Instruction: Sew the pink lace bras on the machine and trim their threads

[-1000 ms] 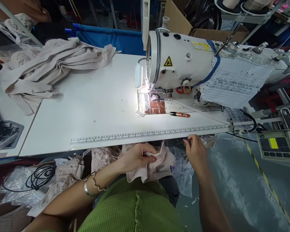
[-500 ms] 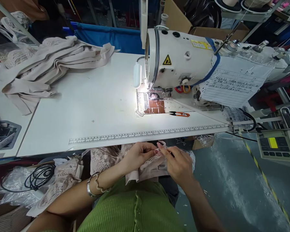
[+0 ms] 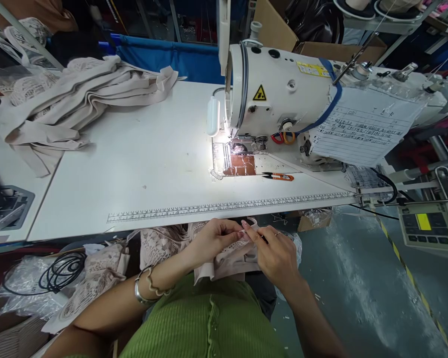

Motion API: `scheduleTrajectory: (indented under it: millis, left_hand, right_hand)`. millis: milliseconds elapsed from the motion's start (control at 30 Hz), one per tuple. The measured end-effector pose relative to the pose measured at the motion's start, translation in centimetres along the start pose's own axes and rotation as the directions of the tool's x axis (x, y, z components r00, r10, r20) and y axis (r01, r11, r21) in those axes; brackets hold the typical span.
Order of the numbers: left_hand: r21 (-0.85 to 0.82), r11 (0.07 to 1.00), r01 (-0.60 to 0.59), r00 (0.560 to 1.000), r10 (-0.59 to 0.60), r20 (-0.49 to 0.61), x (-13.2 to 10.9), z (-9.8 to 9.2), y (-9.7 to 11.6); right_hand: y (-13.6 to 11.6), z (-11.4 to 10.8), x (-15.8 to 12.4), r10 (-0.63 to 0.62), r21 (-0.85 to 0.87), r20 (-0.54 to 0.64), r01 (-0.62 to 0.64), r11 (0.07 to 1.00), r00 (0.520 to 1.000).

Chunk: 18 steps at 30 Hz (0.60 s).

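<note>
Pale pink lace fabric [image 3: 229,261] lies over the lap, just below the table's front edge. My left hand [image 3: 216,241] is closed on its upper edge, thumb and fingers pinched together. Close beside it on the right, my right hand [image 3: 274,251] pinches the same edge, its fingertips nearly touching those of my left hand. The fingers partly cover the gripped edge. More lace [image 3: 162,244] hangs to the left of my left hand.
Ahead stands a white sewing machine [image 3: 280,89] with its lamp lit. Orange snips [image 3: 280,176] lie on the white table [image 3: 134,174], behind a printed ruler [image 3: 227,205]. Beige fabric strips [image 3: 93,99] are heaped at back left. A control panel [image 3: 425,223] is at right.
The view has shifted very slightly. Both hands keep their pinch on the fabric, with almost no visible movement.
</note>
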<state>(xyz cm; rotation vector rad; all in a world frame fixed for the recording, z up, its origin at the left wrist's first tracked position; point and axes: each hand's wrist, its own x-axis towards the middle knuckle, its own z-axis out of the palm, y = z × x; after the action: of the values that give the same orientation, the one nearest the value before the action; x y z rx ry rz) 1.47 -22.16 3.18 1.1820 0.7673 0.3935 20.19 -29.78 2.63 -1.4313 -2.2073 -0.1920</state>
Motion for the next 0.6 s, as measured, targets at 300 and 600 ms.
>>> scheduleTrajectory:
  millis: [300, 600]
  left_hand:
    - [0.349, 0.917, -0.191, 0.981, 0.187, 0.045, 0.1, 0.5, 0.2]
    - [0.25, 0.946, -0.206, 0.957, 0.141, 0.254, 0.0, 0.4, 1.1]
  right_hand:
    - [-1.4, -0.1, 0.2, 0.285, 0.54, 0.182, -0.338, 0.771, 0.941]
    - [-1.0, -1.0, 2.3, 0.499, 0.849, 0.527, -0.454, -0.27, 0.688]
